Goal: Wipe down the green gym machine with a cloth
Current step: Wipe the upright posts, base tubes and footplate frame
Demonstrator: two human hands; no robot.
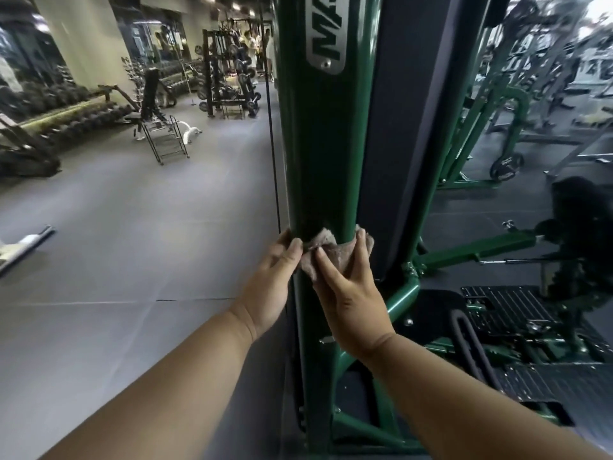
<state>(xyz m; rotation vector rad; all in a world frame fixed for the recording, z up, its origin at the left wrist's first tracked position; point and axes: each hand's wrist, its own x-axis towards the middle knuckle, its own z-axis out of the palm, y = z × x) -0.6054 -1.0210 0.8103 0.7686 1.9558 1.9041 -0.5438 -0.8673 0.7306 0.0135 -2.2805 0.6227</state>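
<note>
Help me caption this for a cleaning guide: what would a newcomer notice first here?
Dead centre, a tall green upright of the gym machine fills the view. Low on it, a pinkish cloth is wrapped round the post, gripped by the left hand and the right hand. To the left, grey floor runs back to dumbbell racks.

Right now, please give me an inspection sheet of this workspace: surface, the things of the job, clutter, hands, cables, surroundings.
Surface: glossy green metal upright post of the gym machine, with a silver nameplate near the top.
Job's things: crumpled pinkish-grey cloth wrapped around the post.
Clutter: nothing seen on the machine.
Hands: left hand pinches one cloth end; right hand presses the cloth on the post.
Cables: thin black cable hanging beside the post.
Surroundings: grey rubber floor, long dumbbell rack, black weight rack, people far behind.
</note>
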